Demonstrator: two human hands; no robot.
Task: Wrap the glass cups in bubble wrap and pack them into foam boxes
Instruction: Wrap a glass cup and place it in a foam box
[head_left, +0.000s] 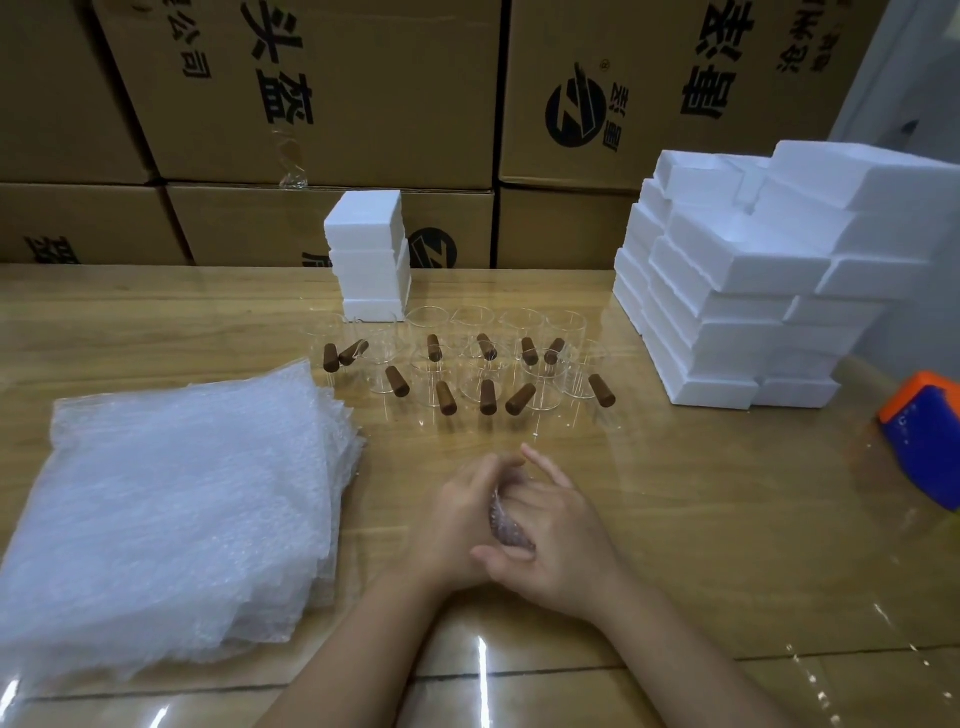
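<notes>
The table is free at its right front part. The bubble wrap pile blocks the left. The glass cups crowd the middle ahead. The foam box stack and an orange-blue object close the right side.

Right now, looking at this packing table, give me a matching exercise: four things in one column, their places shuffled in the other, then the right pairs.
Things
1. stack of bubble wrap sheets
2. big pile of foam boxes
3. unwrapped glass cups
4. wrapped cup

Places
A. held between the left hand and the right hand
B. far right of the table
C. near left of the table
D. middle of the table, beyond the hands

Pairs: 1-C, 2-B, 3-D, 4-A
</notes>
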